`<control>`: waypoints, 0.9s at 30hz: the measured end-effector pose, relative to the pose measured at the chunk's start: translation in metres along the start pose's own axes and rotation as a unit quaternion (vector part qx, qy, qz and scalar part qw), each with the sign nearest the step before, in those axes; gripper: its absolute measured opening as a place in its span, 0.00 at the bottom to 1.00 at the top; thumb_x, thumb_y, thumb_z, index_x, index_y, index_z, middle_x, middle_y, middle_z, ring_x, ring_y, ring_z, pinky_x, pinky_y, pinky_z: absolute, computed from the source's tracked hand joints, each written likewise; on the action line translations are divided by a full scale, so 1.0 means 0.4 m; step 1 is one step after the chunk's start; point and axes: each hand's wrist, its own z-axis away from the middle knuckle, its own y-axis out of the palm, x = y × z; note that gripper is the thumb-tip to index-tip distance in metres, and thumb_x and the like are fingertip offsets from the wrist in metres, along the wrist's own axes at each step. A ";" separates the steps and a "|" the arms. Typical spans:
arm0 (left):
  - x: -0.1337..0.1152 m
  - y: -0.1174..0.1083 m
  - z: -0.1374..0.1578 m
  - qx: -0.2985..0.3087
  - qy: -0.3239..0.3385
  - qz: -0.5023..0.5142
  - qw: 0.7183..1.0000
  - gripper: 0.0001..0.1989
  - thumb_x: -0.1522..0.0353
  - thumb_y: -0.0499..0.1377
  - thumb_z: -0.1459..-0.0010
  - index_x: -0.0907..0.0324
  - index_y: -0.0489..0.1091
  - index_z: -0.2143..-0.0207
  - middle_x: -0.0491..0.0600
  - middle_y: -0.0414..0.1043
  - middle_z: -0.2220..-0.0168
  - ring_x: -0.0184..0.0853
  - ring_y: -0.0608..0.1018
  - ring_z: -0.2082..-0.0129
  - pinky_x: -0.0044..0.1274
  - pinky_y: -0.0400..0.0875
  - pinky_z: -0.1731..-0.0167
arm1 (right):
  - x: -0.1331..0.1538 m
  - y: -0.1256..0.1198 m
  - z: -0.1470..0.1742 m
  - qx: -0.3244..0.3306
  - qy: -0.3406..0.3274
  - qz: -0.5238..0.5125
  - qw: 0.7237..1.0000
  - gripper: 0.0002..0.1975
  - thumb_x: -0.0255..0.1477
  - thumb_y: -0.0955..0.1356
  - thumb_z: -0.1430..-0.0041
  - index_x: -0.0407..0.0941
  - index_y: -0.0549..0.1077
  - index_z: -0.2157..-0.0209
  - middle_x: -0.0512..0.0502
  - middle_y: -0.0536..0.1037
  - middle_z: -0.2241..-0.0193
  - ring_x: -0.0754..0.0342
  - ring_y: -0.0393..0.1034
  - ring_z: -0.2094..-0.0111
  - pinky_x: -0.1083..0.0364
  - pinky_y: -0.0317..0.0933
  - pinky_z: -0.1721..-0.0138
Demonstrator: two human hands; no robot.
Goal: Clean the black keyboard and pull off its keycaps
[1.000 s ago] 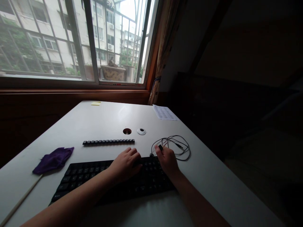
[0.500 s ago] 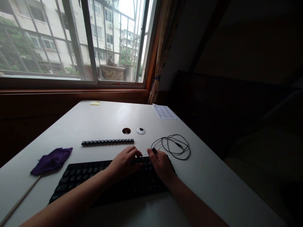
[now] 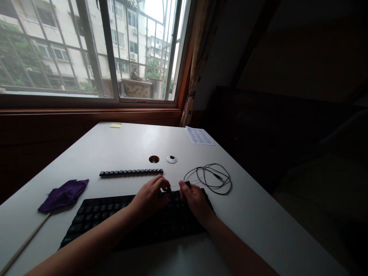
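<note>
A black keyboard (image 3: 100, 214) lies on the white desk, with both forearms reaching across it. My right hand (image 3: 196, 200) is closed around a small black keycap puller (image 3: 188, 184), whose thin wires stick out towards the left hand and at the back. Above the keyboard's rear edge, my left hand (image 3: 152, 193) pinches a small black keycap (image 3: 168, 189) close to the wire ends. Whether the wires still touch this keycap I cannot tell. Behind the keyboard stands a straight row of black keycaps (image 3: 130, 173).
A black cable (image 3: 230, 180) lies coiled right of the keyboard. On the left are a purple cloth (image 3: 64, 195) and a pale stick (image 3: 25, 245). A desk hole (image 3: 154, 159), its round cover (image 3: 171, 159), a printed sheet (image 3: 200, 136) and a yellow note (image 3: 115, 125) are farther back.
My left fingers have closed around the keycap and lifted slightly; before, they were spread apart near the wires. The right hand has barely moved, its puller tilting a little.
</note>
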 end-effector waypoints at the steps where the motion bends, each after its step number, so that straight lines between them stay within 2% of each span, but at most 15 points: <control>1: 0.000 0.000 -0.001 -0.008 -0.003 0.015 1.000 0.10 0.76 0.57 0.46 0.58 0.65 0.61 0.48 0.69 0.63 0.31 0.75 0.69 0.24 0.74 0.69 | 0.001 -0.002 0.000 0.006 0.005 -0.008 1.000 0.26 0.47 0.60 0.36 0.45 0.63 0.81 0.54 0.60 0.84 0.58 0.57 0.80 0.58 0.54 0.75; 7: -0.009 -0.001 -0.008 -0.029 -0.051 0.084 0.995 0.08 0.76 0.60 0.46 0.59 0.67 0.64 0.46 0.72 0.67 0.30 0.77 0.71 0.21 0.76 0.70 | -0.013 -0.012 0.000 0.038 0.037 -0.098 0.994 0.25 0.47 0.61 0.36 0.44 0.65 0.80 0.54 0.59 0.83 0.58 0.55 0.79 0.58 0.51 0.76; 12: -0.016 0.000 -0.014 -0.011 -0.079 0.147 0.986 0.08 0.75 0.62 0.48 0.60 0.69 0.64 0.47 0.75 0.68 0.31 0.79 0.70 0.21 0.78 0.70 | -0.034 -0.011 -0.003 0.040 0.060 -0.179 0.981 0.24 0.47 0.63 0.37 0.43 0.66 0.79 0.53 0.60 0.82 0.58 0.55 0.78 0.57 0.50 0.75; 16: -0.021 -0.003 -0.013 0.006 -0.083 0.188 0.979 0.08 0.74 0.62 0.48 0.62 0.70 0.63 0.48 0.75 0.68 0.31 0.79 0.70 0.20 0.78 0.71 | -0.038 -0.014 -0.007 0.069 0.065 -0.221 0.971 0.26 0.47 0.62 0.36 0.43 0.66 0.80 0.53 0.59 0.82 0.58 0.54 0.79 0.56 0.49 0.75; 21: -0.021 -0.003 -0.012 0.024 -0.079 0.178 0.981 0.08 0.73 0.62 0.48 0.61 0.70 0.63 0.48 0.75 0.68 0.30 0.77 0.70 0.20 0.77 0.70 | -0.046 -0.019 -0.012 0.091 0.068 -0.247 0.962 0.26 0.46 0.62 0.35 0.42 0.67 0.81 0.52 0.60 0.82 0.58 0.54 0.79 0.55 0.47 0.74; 27: -0.021 0.003 -0.011 -0.016 -0.039 0.149 0.988 0.09 0.75 0.61 0.48 0.59 0.69 0.63 0.46 0.71 0.67 0.28 0.75 0.72 0.19 0.75 0.72 | -0.048 -0.026 -0.013 0.102 0.077 -0.264 0.956 0.25 0.44 0.63 0.35 0.42 0.69 0.80 0.52 0.58 0.83 0.58 0.52 0.79 0.54 0.43 0.74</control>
